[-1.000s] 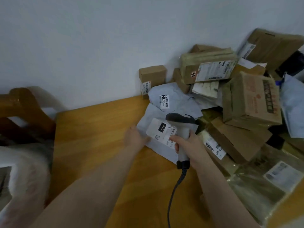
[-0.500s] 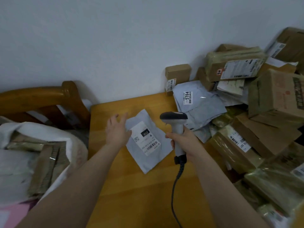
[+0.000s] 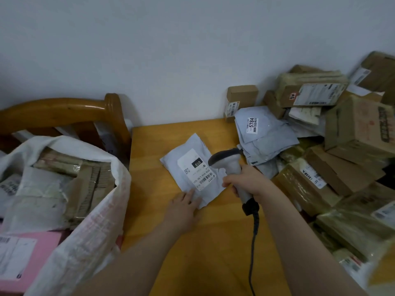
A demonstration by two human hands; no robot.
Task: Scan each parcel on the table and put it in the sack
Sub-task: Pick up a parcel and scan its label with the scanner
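A grey poly-mailer parcel [image 3: 188,159] with a white label marked 010 lies flat on the wooden table [image 3: 213,242]. My left hand [image 3: 183,207] rests on its near corner with the fingers laid flat. My right hand [image 3: 249,181] grips the handle of a grey barcode scanner [image 3: 226,160], whose head hangs just over the parcel's right edge by the label. The scanner's black cable trails down toward me. A white woven sack [image 3: 92,221] stands open at the table's left edge, with several parcels inside.
A heap of cardboard boxes [image 3: 359,124] and grey mailers [image 3: 265,133] fills the table's right side up to the wall. A wooden chair back [image 3: 64,110] rises behind the sack. A pink parcel [image 3: 27,251] lies at the lower left.
My left hand has moved from the parcel's far left edge down to its near corner. The parcel has turned a little, and the scanner head has come closer to the label.
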